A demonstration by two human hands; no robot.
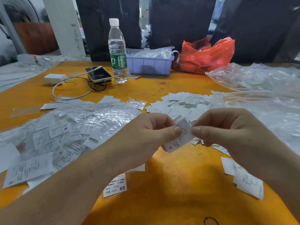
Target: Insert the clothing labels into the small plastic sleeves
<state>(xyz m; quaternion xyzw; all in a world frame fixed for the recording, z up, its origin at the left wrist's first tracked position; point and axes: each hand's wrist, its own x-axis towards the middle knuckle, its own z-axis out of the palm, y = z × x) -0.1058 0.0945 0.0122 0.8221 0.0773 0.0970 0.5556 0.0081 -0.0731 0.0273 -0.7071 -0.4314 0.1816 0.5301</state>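
1. The orange table [170,184] fills the view and carries everything else.
2. A sprawl of clear plastic bags [259,88] covers the table's 2 to 3 o'clock side.
3. A heap of sleeved labels [68,132], white printed slips inside glossy clear sleeves, spreads from 8 to 10 o'clock; size marks M, S and XS can be read on some of them.
4. A red plastic bag [206,54] sits crumpled at 1 o'clock, touching the right end of a lilac tray [151,65] at 12 o'clock that holds more clear packets.
5. A pile of loose labels [183,103] lies just past the hands, toward 12 to 1 o'clock; a few more lie at 4 o'clock.
6. A capped water bottle [117,51] stands upright at 11 o'clock, just beside the tray's left end.
7. A phone [98,74] lies left of the bottle, with a white cable running toward a white charger [54,78] at 10 o'clock.
8. The left hand [146,137] and right hand [230,127] meet at the centre, fingers curled.
9. Both hands pinch one clothing label [180,138] between thumb and fingers; it is tilted and held above the table. I cannot tell whether a sleeve is around it.
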